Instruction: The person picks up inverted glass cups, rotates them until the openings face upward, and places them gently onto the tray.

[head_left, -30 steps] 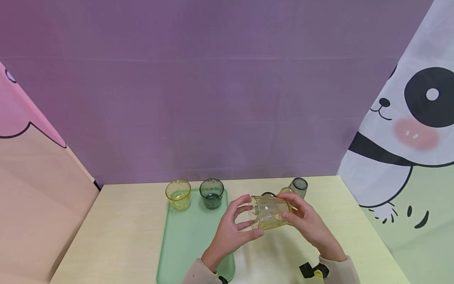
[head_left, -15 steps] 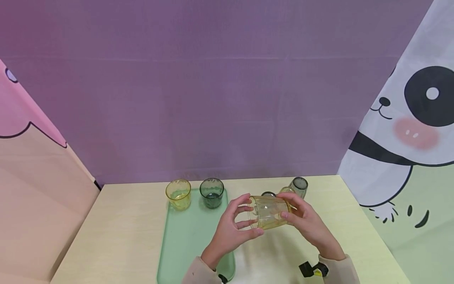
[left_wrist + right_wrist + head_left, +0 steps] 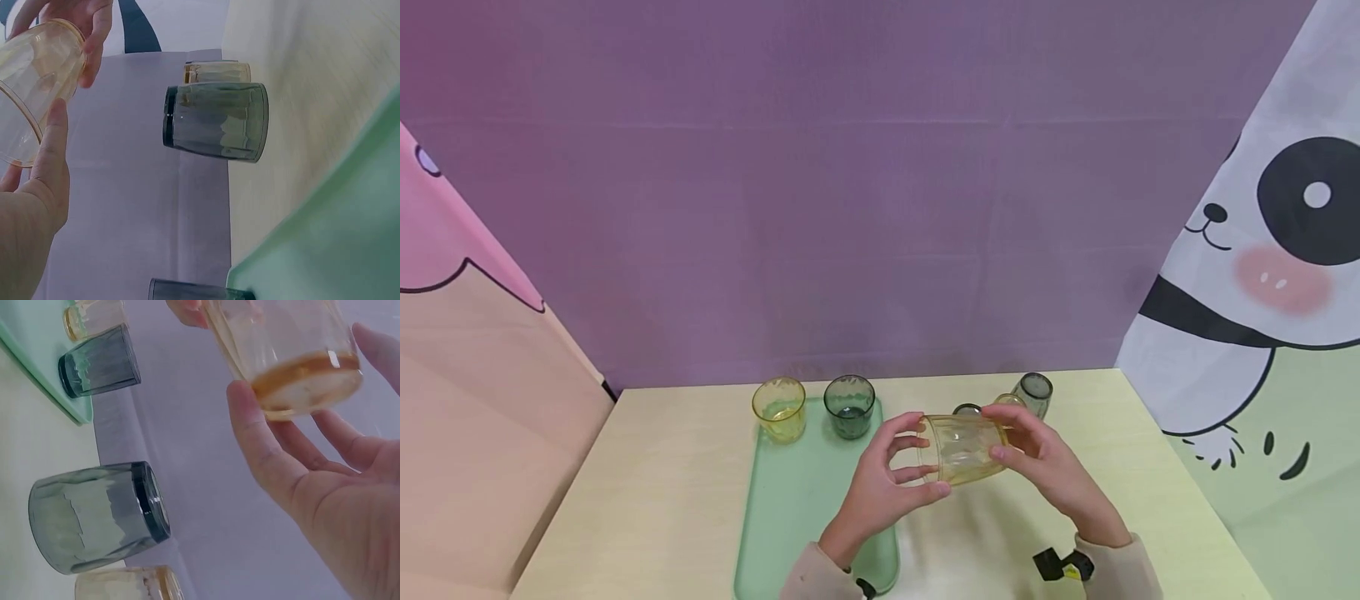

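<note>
Held cup point(image 3: 964, 450): on its side in mid-air, mouth to 9 o'clock, base to 3.
Left hand point(image 3: 887, 473): fingers spread, clasping the mouth end.
Right hand point(image 3: 1054, 468): thumb and fingers pinching the base end.
Tray point(image 3: 790, 508): toward 8 o'clock; two cups point(image 3: 850, 412) upright at its far end.
Turning: probably the step in hand.
Setting down: seems to call for mouth up first, then lowering level onto the tray.
</note>
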A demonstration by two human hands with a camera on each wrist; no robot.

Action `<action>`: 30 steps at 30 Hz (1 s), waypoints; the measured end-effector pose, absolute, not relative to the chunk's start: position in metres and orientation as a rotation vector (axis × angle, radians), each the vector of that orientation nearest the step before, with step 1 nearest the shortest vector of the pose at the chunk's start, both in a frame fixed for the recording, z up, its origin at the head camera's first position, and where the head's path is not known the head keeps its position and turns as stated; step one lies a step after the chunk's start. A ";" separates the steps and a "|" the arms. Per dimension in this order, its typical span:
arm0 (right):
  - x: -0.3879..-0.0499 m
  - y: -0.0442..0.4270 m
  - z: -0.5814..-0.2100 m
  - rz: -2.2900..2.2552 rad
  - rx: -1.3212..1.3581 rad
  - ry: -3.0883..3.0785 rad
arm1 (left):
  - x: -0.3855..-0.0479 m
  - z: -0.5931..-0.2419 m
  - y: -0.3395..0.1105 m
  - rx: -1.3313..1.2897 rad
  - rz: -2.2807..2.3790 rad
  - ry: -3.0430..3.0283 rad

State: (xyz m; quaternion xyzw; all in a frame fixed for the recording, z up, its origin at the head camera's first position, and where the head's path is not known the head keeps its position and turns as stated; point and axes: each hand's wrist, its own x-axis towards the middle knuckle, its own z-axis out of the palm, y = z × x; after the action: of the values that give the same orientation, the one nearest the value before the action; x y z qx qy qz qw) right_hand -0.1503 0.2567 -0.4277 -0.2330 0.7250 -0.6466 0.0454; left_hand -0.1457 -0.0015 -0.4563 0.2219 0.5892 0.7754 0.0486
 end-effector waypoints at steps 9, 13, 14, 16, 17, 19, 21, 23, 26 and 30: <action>-0.151 0.259 -0.424 -2.013 -0.744 2.216 | -0.145 -0.455 -0.023 0.654 2.329 1.878; -0.151 0.259 -0.422 -2.013 -0.748 2.214 | -0.144 -0.454 -0.032 0.637 2.306 1.923; -0.151 0.259 -0.422 -2.006 -0.747 2.222 | -0.144 -0.454 -0.035 0.629 2.296 1.938; -0.151 0.259 -0.422 -1.981 -0.734 2.254 | -0.144 -0.454 -0.040 0.617 2.276 1.969; -0.151 0.259 -0.422 -1.966 -0.731 2.276 | -0.144 -0.455 -0.043 0.612 2.265 1.983; -0.151 0.260 -0.422 -1.935 -0.725 2.322 | -0.143 -0.455 -0.049 0.611 2.235 2.018; -0.152 0.261 -0.422 -1.909 -0.729 2.363 | -0.143 -0.454 -0.054 0.611 2.200 2.056; -0.152 0.261 -0.422 -1.892 -0.738 2.395 | -0.143 -0.453 -0.059 0.607 2.166 2.094; -0.152 0.261 -0.422 -1.872 -0.752 2.433 | -0.142 -0.453 -0.066 0.592 2.128 2.152; -0.151 0.260 -0.421 -1.835 -0.791 2.506 | -0.142 -0.452 -0.074 0.538 2.085 2.229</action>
State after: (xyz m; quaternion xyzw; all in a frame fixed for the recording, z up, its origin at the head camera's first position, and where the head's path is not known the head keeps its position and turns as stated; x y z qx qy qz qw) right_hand -0.1513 0.2602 -0.4209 -0.2467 0.7815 -0.5722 -0.0316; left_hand -0.1415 -0.0737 -0.4523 0.1736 0.7191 0.6725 0.0210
